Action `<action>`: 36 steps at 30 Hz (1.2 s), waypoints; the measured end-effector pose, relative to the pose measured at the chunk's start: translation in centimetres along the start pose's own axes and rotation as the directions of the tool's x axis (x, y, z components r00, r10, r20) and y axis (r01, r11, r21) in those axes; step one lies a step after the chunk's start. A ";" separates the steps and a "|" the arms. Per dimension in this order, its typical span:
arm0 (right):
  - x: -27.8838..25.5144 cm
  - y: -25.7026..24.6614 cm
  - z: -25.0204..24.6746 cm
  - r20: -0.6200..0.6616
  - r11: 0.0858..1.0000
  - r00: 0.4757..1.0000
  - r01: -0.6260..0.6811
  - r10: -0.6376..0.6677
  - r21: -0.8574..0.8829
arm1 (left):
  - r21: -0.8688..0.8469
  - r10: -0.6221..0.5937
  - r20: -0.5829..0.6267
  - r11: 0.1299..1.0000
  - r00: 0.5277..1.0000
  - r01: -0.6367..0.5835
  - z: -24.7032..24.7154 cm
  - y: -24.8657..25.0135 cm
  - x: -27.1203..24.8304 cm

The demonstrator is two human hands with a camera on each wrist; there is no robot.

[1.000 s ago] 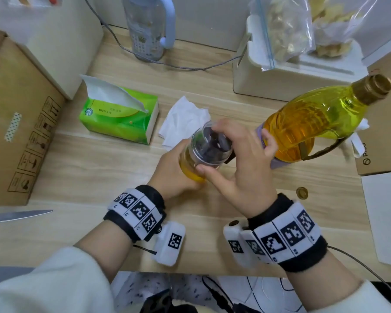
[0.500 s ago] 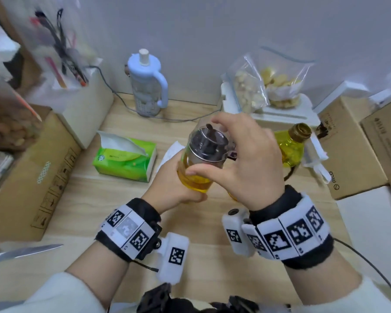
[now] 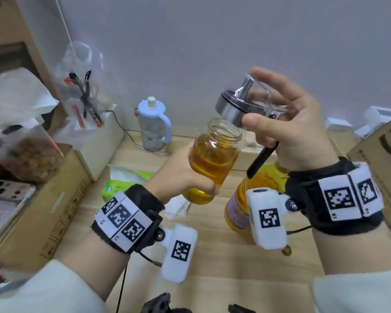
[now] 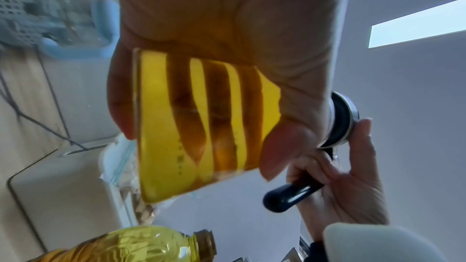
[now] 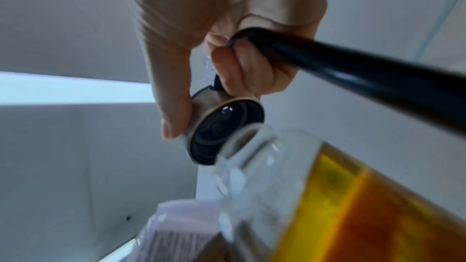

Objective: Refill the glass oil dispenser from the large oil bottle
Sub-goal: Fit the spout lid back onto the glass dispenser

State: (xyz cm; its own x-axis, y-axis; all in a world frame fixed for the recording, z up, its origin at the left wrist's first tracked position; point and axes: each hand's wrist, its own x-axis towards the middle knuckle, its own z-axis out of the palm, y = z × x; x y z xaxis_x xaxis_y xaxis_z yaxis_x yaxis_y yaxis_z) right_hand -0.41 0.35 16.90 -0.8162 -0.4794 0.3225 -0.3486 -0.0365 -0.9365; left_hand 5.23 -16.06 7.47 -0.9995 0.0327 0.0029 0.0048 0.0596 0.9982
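My left hand (image 3: 178, 177) grips the glass oil dispenser (image 3: 212, 159) (image 4: 201, 123) (image 5: 315, 196) round its lower body, raised above the table and tilted right. It is partly full of amber oil and its mouth is uncovered. My right hand (image 3: 287, 123) holds the dispenser's metal lid (image 3: 235, 107) (image 5: 219, 130) (image 4: 340, 119) just right of the mouth, off the jar. A black handle (image 3: 261, 158) (image 5: 353, 71) hangs from the lid. The large oil bottle (image 3: 253, 195) (image 4: 131, 246) stands on the table under my right wrist, with no cap on its neck.
A green tissue box (image 3: 124, 181) and a white tissue (image 3: 176, 206) lie left of the bottle. A pale blue cup (image 3: 154, 125) stands by the wall. Cardboard boxes flank the table at left (image 3: 43, 211) and right (image 3: 384, 154). A gold cap (image 3: 286, 251) lies on the wooden table (image 3: 235, 267).
Both hands rose from the table with the dispenser. The lid, on the jar before, has come off and my right hand has lifted it up and to the right.
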 end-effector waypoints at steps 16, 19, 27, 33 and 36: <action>0.0 0.1 1.2 -0.125 0.932 0.991 0.003 -0.052 -0.363 | 0.067 0.058 -0.159 0.997 0.986 -0.048 1.4 2.3 1.4; -0.5 0.0 1.5 -0.129 0.879 0.991 -0.026 -0.041 -0.476 | 0.088 0.072 -0.212 0.995 0.975 -0.054 1.7 2.1 1.8; 0.0 0.1 -0.8 -0.072 0.964 0.995 0.048 -0.069 -0.262 | 0.090 0.081 -0.054 0.993 0.995 -0.076 1.2 1.8 2.1; 1.0 3.4 -1.0 0.251 0.988 0.960 -0.142 0.124 0.054 | 0.010 0.082 0.077 0.996 0.994 -0.083 1.3 1.0 2.4; 0.1 4.5 -0.1 0.238 0.982 0.955 -0.189 0.176 0.031 | -0.007 0.130 0.051 0.992 0.990 -0.130 1.2 1.1 2.5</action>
State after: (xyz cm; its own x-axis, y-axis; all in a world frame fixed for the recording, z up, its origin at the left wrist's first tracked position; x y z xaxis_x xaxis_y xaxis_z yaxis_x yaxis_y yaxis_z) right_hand -2.08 0.24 12.71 -0.7317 -0.6726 0.1106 -0.1741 0.0275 -0.9843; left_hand 2.78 -14.70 8.47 -0.9874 0.0910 0.1295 0.1342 0.0477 0.9898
